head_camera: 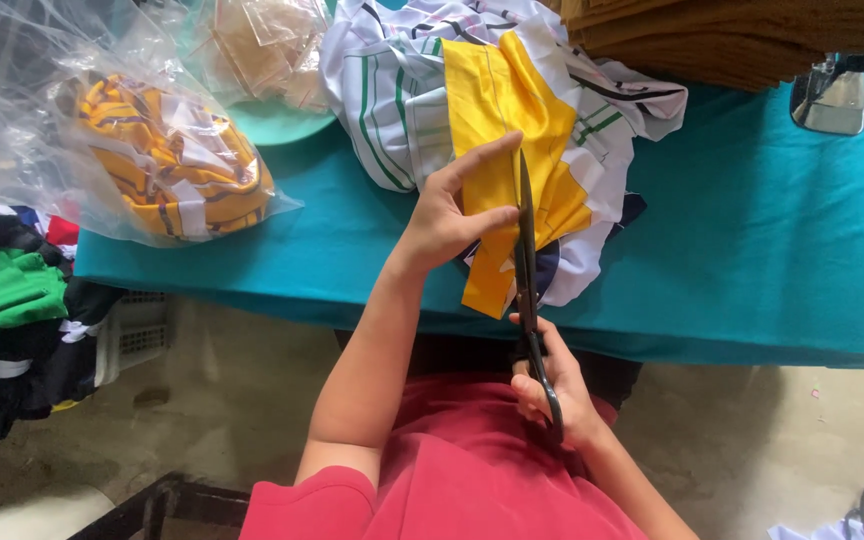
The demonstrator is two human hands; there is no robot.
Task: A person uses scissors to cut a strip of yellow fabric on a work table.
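Yellow fabric strip point(497, 130) on the teal table point(752, 230), pinched by my left hand point(452, 210), while my right hand point(552, 385) grips black scissors point(526, 270) with blades along the strip's edge.
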